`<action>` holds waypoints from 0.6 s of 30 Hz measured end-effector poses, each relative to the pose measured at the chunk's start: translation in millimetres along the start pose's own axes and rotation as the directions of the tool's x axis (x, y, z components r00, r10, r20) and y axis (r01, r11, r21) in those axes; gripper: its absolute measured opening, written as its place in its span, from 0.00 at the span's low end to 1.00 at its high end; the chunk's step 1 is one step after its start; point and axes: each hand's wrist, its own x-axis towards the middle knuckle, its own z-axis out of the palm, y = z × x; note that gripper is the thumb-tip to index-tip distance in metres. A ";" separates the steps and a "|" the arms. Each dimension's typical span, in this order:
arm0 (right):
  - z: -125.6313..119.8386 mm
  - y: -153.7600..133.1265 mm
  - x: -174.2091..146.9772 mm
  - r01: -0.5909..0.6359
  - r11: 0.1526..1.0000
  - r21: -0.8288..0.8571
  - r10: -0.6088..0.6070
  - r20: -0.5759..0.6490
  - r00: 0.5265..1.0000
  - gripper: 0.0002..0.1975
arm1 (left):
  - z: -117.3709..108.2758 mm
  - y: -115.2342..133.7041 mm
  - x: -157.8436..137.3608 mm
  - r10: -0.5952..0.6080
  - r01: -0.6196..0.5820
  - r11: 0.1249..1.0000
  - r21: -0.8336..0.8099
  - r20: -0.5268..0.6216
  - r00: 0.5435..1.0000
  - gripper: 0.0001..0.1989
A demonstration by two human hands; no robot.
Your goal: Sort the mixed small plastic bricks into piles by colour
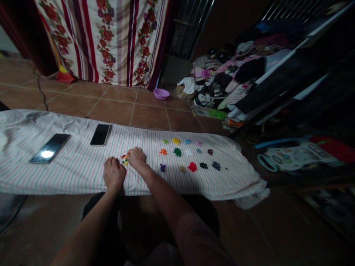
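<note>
My left hand (114,173) rests on the striped cloth with its fingers curled in; whatever may be under them is hidden. Just right of it lies a little cluster of small mixed-colour pieces (124,159), orange, yellow and green. My right hand (137,157) is bent over the right side of this cluster, fingers drawn together at the pieces; its fingertips are too small to make out. Farther right, small piles sit sorted by colour, among them a yellow pile (176,141), a green pile (177,152), a red pile (192,167) and a dark grey pile (216,166).
Two phones, a nearer phone (50,148) and a farther phone (100,134), lie on the striped cloth (80,166) to the left. Beyond the table a purple basin (161,94) stands on the tiled floor, near a heap of clothes (222,74). A flowered curtain (119,40) hangs behind.
</note>
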 end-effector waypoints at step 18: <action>8.1 14.0 3.6 0.025 0.952 0.306 0.009 -0.111 0.994 0.05 | -1.0 3.8 0.7 -0.021 0.021 0.998 0.057 0.010 1.000 0.10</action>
